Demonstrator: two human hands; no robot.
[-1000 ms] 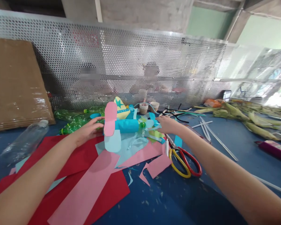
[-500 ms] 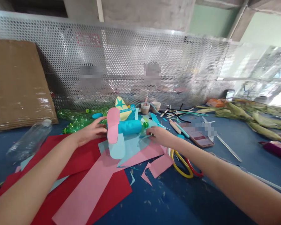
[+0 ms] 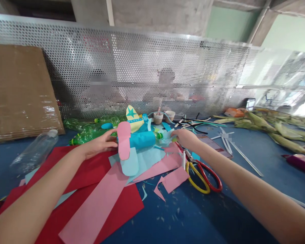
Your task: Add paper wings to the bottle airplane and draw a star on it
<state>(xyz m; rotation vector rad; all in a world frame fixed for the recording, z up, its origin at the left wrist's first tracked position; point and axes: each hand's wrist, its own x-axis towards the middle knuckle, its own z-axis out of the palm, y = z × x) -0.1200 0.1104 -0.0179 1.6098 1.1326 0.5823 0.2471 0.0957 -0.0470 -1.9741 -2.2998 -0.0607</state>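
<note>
My left hand (image 3: pixel 98 146) is at the left end of a bottle wrapped in blue paper (image 3: pixel 142 139). Its fingers curl round that end, partly behind a rounded pink paper piece (image 3: pixel 124 140). A rounded light blue paper piece (image 3: pixel 129 162) hangs below the pink one. The bottle lies sideways, its green neck (image 3: pixel 159 136) pointing right. Just beyond the neck, my right hand (image 3: pixel 186 138) has its fingertips closed at the edge of a crumpled pale blue piece (image 3: pixel 168 135); exactly what they pinch is hidden. Scissors (image 3: pixel 199 173) with yellow and red handles lie below the right hand.
Red paper (image 3: pixel 91 169) and a pink strip (image 3: pixel 96 206) spread at front left. A clear bottle (image 3: pixel 35 150), green bottles (image 3: pixel 91 132) and cardboard (image 3: pixel 20 95) stand left. Behind are small cups (image 3: pixel 158 117) and a perforated screen (image 3: pixel 142 57). Corn husks (image 3: pixel 279 130) lie right.
My right hand has moved right, away from the bottle's neck, uncovering the pale blue piece and more of the scissors. My left hand stays at the bottle's left end.
</note>
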